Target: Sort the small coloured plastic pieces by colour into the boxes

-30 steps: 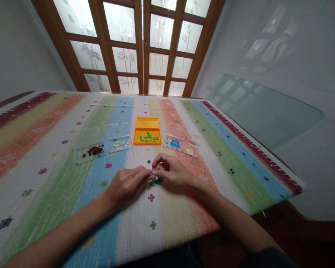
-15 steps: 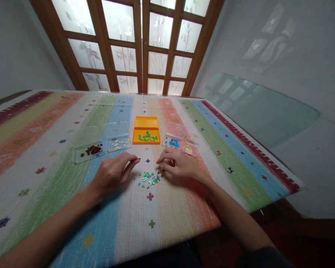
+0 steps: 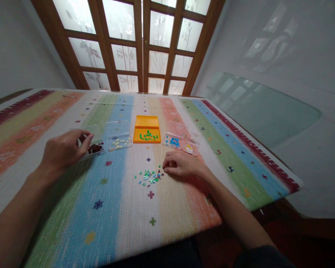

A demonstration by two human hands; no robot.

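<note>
My left hand (image 3: 65, 149) hovers over the clear box of dark brown bricks (image 3: 95, 147), thumb and fingers pinched together. Whatever may be between its fingertips is hidden. My right hand (image 3: 181, 163) rests on the cloth with its fingers curled and thumb against forefinger; I cannot see whether a piece is in them. Just left of its fingertips lies a loose pile of tiny toy bricks (image 3: 149, 176), mostly green and blue, with a few dark brown ones at the pile's right edge.
Behind the pile stand an orange box (image 3: 146, 142) with green bricks, a clear box of cream bricks (image 3: 120, 143), a clear box of blue bricks (image 3: 173, 141) and a small box of yellow and white pieces (image 3: 190, 149). A striped cloth (image 3: 131, 223) covers the table.
My left hand has moved left from beside the pile, carrying a small dark brick, to the brown bricks' box. My right hand has drawn slightly right, its fingers more curled.
</note>
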